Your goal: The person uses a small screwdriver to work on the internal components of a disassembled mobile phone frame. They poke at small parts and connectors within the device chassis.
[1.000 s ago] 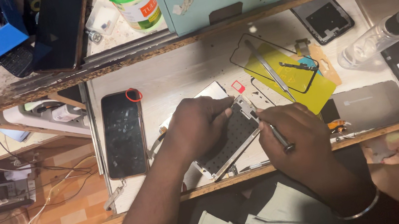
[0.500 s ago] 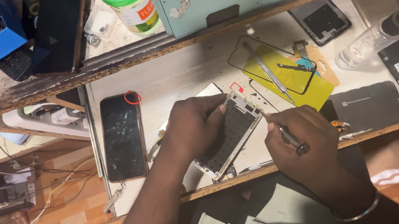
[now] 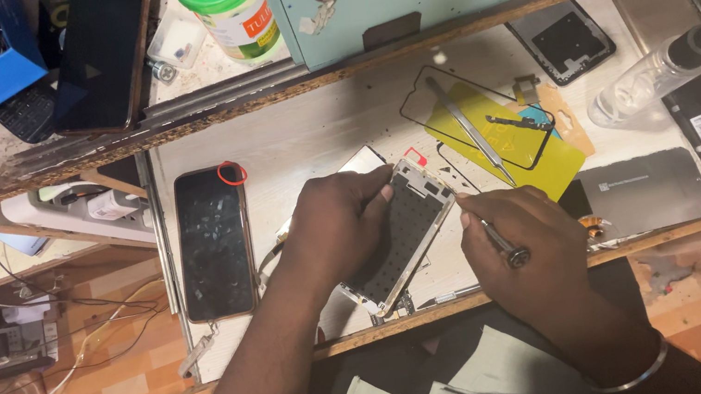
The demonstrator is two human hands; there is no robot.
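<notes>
My left hand [image 3: 338,222] presses down on an opened phone frame [image 3: 404,235] lying tilted on the white worktop [image 3: 304,139], fingers over its upper left edge. My right hand [image 3: 520,231] grips a thin metal tool [image 3: 493,235] like a pen, its tip at the frame's upper right edge. A silver bangle [image 3: 628,378] circles my right wrist.
A dark phone [image 3: 213,242] with a red ring lies left of my hands. A yellow sheet [image 3: 510,139], a thin black screen bezel, tweezers [image 3: 471,126], phone back covers [image 3: 560,42], a clear bottle [image 3: 650,74] and a grey panel [image 3: 645,192] lie right. A green-lidded jar [image 3: 226,6] stands on the shelf above.
The phone frame has been turned slightly under my left hand. My right hand has shifted the tool tip up toward the frame's upper right edge.
</notes>
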